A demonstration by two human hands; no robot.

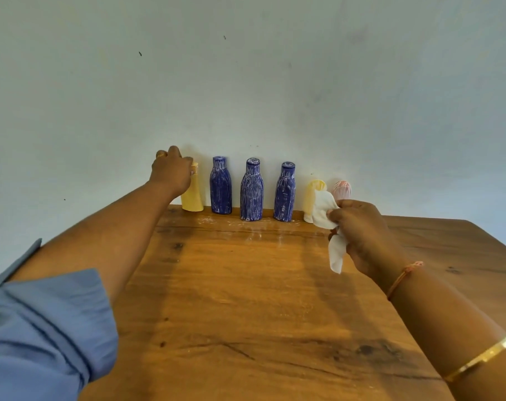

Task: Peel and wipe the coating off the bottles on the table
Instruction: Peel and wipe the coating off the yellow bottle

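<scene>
Several bottles stand in a row along the far edge of the wooden table, against the wall. My left hand grips the top of the leftmost yellow bottle, which stands upright. Three blue bottles with whitish streaks stand to its right: one, a second and a third. Further right are a pale yellow bottle and a pink one, both partly hidden. My right hand holds a crumpled white cloth in front of them, above the table.
White dust and smears lie on the table in front of the bottles. A plain pale wall rises right behind the row. The table's right edge runs diagonally at the far right.
</scene>
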